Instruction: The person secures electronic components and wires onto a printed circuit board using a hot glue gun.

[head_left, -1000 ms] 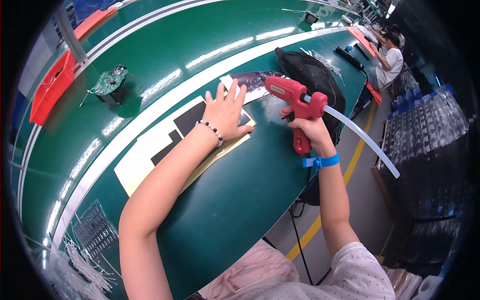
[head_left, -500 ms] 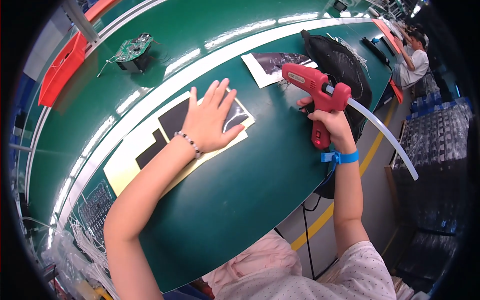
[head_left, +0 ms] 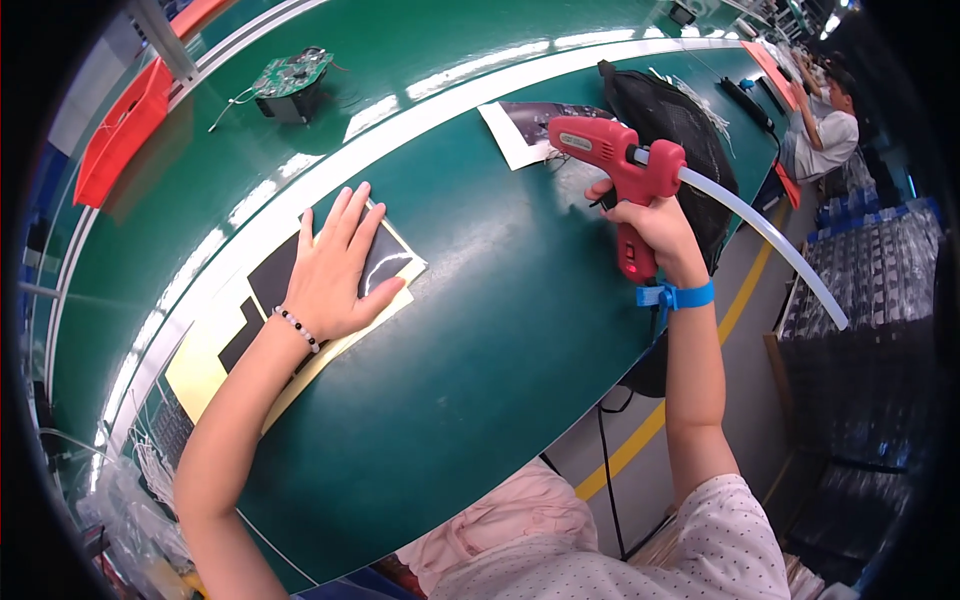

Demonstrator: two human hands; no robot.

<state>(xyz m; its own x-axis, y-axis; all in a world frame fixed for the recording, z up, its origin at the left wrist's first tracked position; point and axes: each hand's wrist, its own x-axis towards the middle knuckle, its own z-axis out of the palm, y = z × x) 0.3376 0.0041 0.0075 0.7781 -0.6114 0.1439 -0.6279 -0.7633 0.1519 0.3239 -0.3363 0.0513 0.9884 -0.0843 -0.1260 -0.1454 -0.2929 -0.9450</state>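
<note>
Head view: compared with the earlier frames, the right hand (head_left: 655,225) has lifted the one red glue gun (head_left: 620,180), gripped by its handle, clear of the green table (head_left: 480,330), its single translucent glue stick (head_left: 765,240) trailing behind. The left hand (head_left: 335,270) stays spread flat, pressing one black-and-cream card (head_left: 385,270); gluing appears paused. Also countable: one photo sheet (head_left: 515,125), one circuit board (head_left: 290,75), one black mesh bag (head_left: 670,110).
</note>
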